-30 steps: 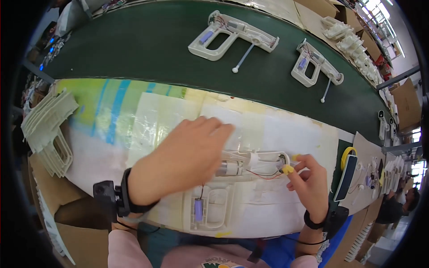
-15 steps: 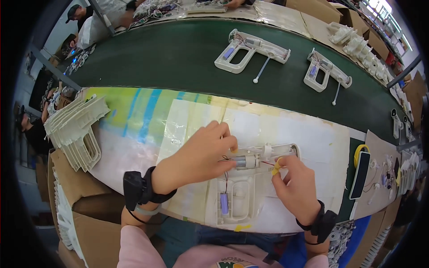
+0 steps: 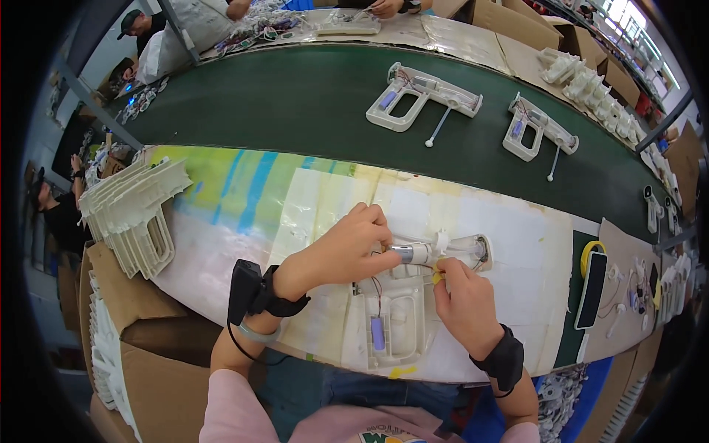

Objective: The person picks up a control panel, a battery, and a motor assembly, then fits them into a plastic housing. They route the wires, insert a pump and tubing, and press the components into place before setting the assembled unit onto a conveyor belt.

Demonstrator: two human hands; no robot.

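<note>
A white plastic gun-shaped shell (image 3: 399,317) lies open on the paper-covered bench in front of me, with a small blue cell in its handle. My left hand (image 3: 346,249) pinches a silver cylindrical motor (image 3: 408,254) at the top of the shell. My right hand (image 3: 464,304) holds a small yellow part (image 3: 437,277) just beside the motor, fingertips touching the shell's barrel. Thin wires run from the motor down into the handle.
A dark green conveyor belt (image 3: 295,96) carries two more open white shells (image 3: 419,93) (image 3: 535,128). A stack of empty white shells (image 3: 131,213) rests on cardboard boxes at my left. A black phone (image 3: 592,288) lies at the right. Other people work across the belt.
My head has shifted, so the bench sits lower and more central in view. Both hands stay on the shell; the left hand's fingers have closed in on the silver motor.
</note>
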